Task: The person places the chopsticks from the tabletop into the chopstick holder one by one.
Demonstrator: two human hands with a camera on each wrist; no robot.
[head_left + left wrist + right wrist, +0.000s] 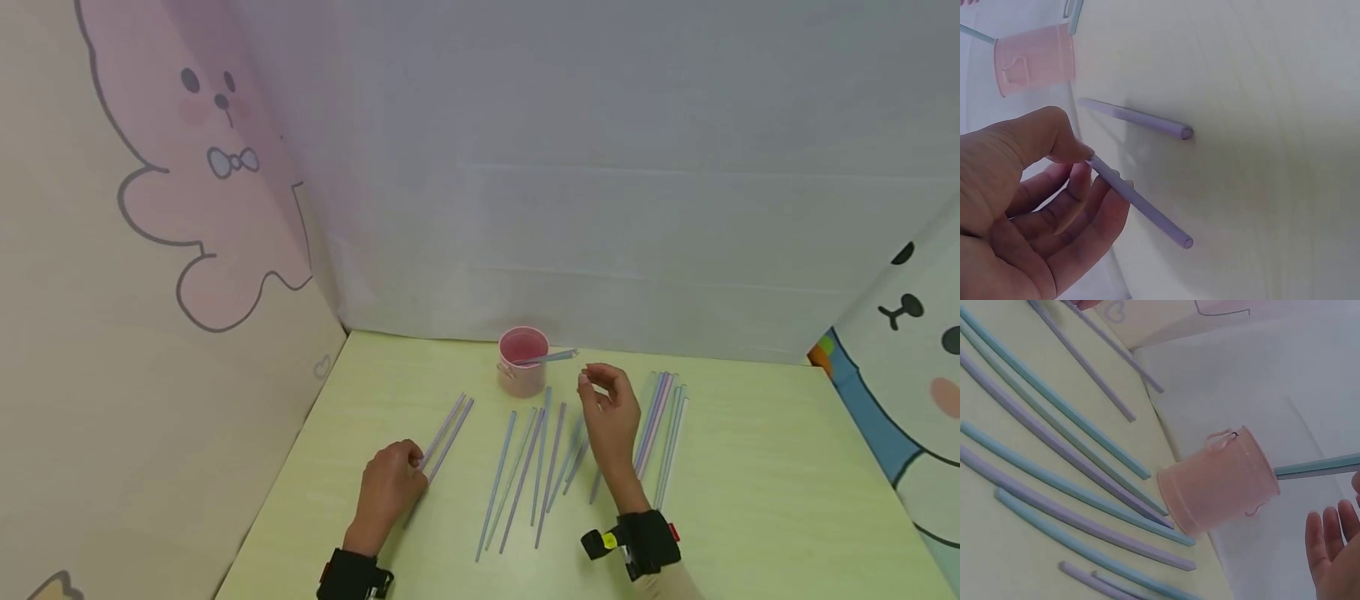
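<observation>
In the left wrist view, my left hand pinches a purple straw between thumb and fingers, with a second purple straw lying beside it on the table. From the head view, that left hand is low over the table, left of the pink bucket. Straws lean out over the bucket's right rim. Just below their outer ends is my right hand, its fingers loosely extended with no straw seen in them. The right wrist view shows the fingers apart from the teal straw.
Several teal and purple straws lie spread in front of the bucket. Another group of straws lies right of my right hand, partly hidden by it. A white sheet hangs behind the table. Patterned panels flank it.
</observation>
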